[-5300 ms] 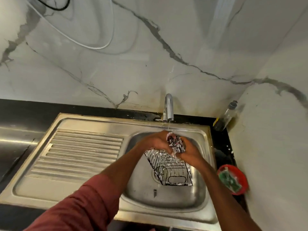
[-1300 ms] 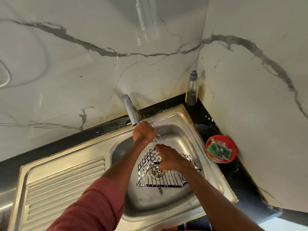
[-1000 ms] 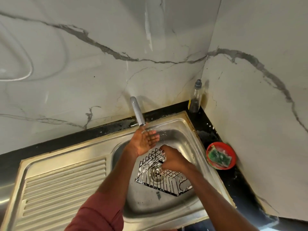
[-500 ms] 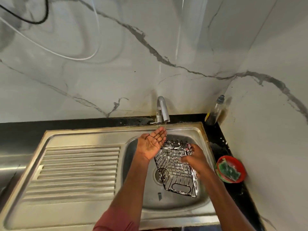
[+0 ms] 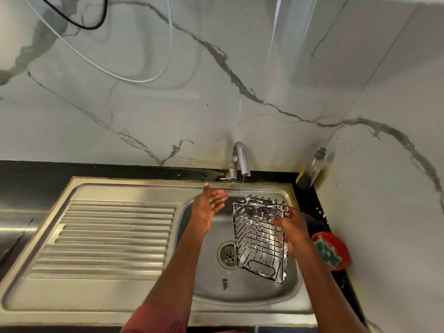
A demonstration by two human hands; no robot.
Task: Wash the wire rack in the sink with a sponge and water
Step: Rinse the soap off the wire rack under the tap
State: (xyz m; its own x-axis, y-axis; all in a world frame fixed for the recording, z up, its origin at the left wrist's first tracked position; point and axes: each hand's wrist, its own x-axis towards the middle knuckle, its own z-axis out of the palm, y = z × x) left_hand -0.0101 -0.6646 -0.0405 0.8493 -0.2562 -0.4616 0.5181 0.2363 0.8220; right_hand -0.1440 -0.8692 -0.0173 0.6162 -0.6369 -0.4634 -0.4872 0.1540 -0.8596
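Steel rim of the sink [image 5: 125, 311] runs along the near edge, and a reddish sleeve [image 5: 153, 320] enters over it. To the left the ribbed drainboard [image 5: 108, 239] slopes in pressed grooves; to the right the rounded basin holds a round perforated drain [image 5: 227, 255] at its floor. Above the basin the right hand [image 5: 292, 230] grips the long right side of the wire rack [image 5: 260, 239], fingers curled around the wires. That rack is a black, box-shaped grid flecked with white suds, tilted with its near end low. Across from it the left hand [image 5: 211, 204] is spread, palm up, fingers straight, holding nothing, just beside the rack's far corner. On the black counter [image 5: 31, 179] at the right sits a red round dish [image 5: 336, 246] with a green sponge [image 5: 327, 254] inside. Farther back a curved chrome tap [image 5: 239, 162] lets a thin stream fall onto the rack's far end. In the corner stands a clear pump bottle [image 5: 312, 170]. Behind everything rise glossy marble-look wall panels [image 5: 168, 111] with grey veins, crossed by a white cable [image 5: 115, 73] and a black one [image 5: 81, 24].
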